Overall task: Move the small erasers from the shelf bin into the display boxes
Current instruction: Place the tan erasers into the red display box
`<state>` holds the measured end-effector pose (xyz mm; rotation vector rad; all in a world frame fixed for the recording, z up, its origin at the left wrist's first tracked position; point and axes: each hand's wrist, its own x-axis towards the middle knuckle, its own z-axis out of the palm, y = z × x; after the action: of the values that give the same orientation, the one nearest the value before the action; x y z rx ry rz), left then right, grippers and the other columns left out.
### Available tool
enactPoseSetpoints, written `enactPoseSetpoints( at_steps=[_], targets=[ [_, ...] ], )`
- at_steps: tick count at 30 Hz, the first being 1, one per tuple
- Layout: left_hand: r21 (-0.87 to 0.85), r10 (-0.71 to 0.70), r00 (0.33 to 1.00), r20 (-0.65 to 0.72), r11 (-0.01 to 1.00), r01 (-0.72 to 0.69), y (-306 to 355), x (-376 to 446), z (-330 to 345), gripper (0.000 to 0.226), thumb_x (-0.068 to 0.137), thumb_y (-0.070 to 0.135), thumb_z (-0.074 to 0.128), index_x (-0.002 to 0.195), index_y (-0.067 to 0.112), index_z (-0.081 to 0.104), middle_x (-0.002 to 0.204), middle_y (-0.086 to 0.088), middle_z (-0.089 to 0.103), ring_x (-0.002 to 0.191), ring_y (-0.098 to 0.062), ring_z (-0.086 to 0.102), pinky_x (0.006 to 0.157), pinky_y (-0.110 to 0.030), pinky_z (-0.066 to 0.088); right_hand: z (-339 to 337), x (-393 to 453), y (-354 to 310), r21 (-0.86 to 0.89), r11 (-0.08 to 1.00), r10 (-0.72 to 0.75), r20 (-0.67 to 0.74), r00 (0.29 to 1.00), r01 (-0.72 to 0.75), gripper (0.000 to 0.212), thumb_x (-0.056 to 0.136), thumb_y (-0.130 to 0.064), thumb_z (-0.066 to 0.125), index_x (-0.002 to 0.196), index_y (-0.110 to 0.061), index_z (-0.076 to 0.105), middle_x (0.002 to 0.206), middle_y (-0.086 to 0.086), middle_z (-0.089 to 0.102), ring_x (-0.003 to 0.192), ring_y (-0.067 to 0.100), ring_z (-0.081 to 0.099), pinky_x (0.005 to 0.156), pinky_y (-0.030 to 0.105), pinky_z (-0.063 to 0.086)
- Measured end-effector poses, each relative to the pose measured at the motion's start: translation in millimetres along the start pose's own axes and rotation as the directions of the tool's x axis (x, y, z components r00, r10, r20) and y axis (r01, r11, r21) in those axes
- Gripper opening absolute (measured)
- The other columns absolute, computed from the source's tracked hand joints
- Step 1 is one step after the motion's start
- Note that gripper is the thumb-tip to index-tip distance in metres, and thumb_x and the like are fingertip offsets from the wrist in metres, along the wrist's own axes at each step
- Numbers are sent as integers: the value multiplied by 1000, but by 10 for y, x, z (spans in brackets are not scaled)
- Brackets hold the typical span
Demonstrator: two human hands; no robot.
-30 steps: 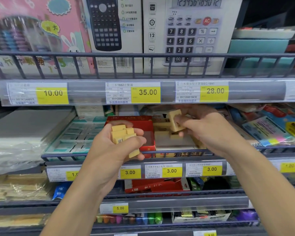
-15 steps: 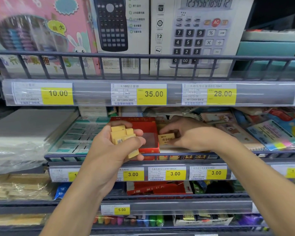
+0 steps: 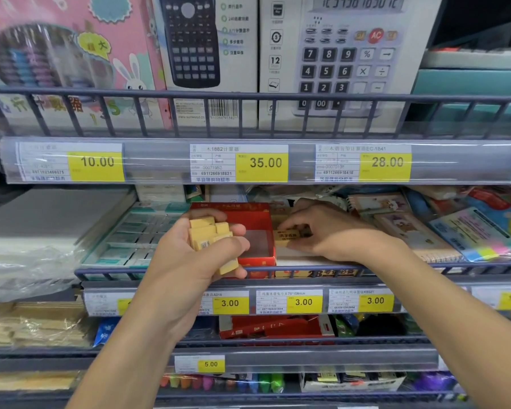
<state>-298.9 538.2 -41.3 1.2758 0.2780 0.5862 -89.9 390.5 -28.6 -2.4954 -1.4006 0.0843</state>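
Nearest us, our left hand (image 3: pixel 201 255) is curled around a stack of small yellow erasers (image 3: pixel 211 239), held in front of the shelf's front rail (image 3: pixel 307 268), with the lowest eraser poking out below the thumb. Just past it, at the shelf's front edge, stands the red display box (image 3: pixel 257 231), its clear-fronted interior looking mostly unfilled from here. Beside that box, to the right, our right hand (image 3: pixel 328 231) pinches a single printed eraser (image 3: pixel 288 236) between thumb and fingertips, low over the pale box (image 3: pixel 295 255) that sits against the front rail; whether the eraser already rests on something inside we cannot tell. We judge this to be the placing of one eraser, and to do it well we should set it flat, label up and square to the box wall, then let go only once it sits snug against its neighbours, so later ones fit in rows. We should keep our left hand steady and level, since the loose stack could slip from our grip. Farther back lie notebooks (image 3: pixel 390 208) and teal packets (image 3: pixel 136 234), and above, beyond the price strip (image 3: pixel 263 162), stand calculator boxes (image 3: pixel 345 54).
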Motion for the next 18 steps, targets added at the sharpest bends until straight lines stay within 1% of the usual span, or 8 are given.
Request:
enactPoseSetpoints(
  at_steps=[3,8,12,14,15,16,18],
  targets=[
    [8,-5,1000,0,1000,5,-5,1,-1,44,76,0,85,110,15,62,101,-8,80,73,-22,74,59,-26,58,7,4,14,-3,1000,17,-23,1000,-17,34,89,-40,72,122,-32,68,108,-17,48,99,9,48,78,21,33],
    [8,-4,1000,1,1000,4,3,-2,4,50,70,5,89,111,14,62,101,-8,80,74,-22,75,59,-26,57,9,-1,35,-18,1000,10,19,1000,-10,38,93,-38,69,129,-28,67,118,-13,46,107,9,44,88,21,31],
    [20,-11,1000,7,1000,11,-2,-11,9,51,67,10,87,111,14,62,102,-7,80,74,-23,75,59,-26,58,1,-2,0,-11,999,32,1,999,-32,34,92,-38,70,125,-29,68,112,-14,45,105,12,48,85,24,34],
    [24,-26,999,27,999,25,-3,-25,18,50,68,11,87,111,14,63,105,-7,80,75,-23,75,60,-26,58,-11,-20,-31,-41,999,36,3,999,-36,36,92,-39,69,126,-29,66,114,-15,45,108,12,49,86,24,36],
    [27,-33,999,40,999,32,-5,-33,21,49,67,12,88,110,14,64,106,-7,80,76,-24,75,61,-26,58,-17,-41,-52,-40,999,32,-17,999,-32,37,92,-40,69,127,-31,65,115,-15,47,107,11,50,88,24,37],
    [31,-38,998,53,999,37,-6,-41,20,46,66,14,89,107,16,67,108,-7,79,76,-24,74,61,-26,58,-24,-79,-80,0,1000,17,-65,998,-17,36,91,-39,70,126,-33,65,115,-16,51,105,9,53,88,23,40],
    [39,-45,996,81,998,42,-1,-56,12,39,62,20,93,97,22,76,109,-6,79,73,-24,73,62,-25,57,-28,-194,-167,209,974,-39,-200,979,82,30,90,-35,72,119,-38,68,106,-20,60,94,1,59,84,21,45]
  ],
)
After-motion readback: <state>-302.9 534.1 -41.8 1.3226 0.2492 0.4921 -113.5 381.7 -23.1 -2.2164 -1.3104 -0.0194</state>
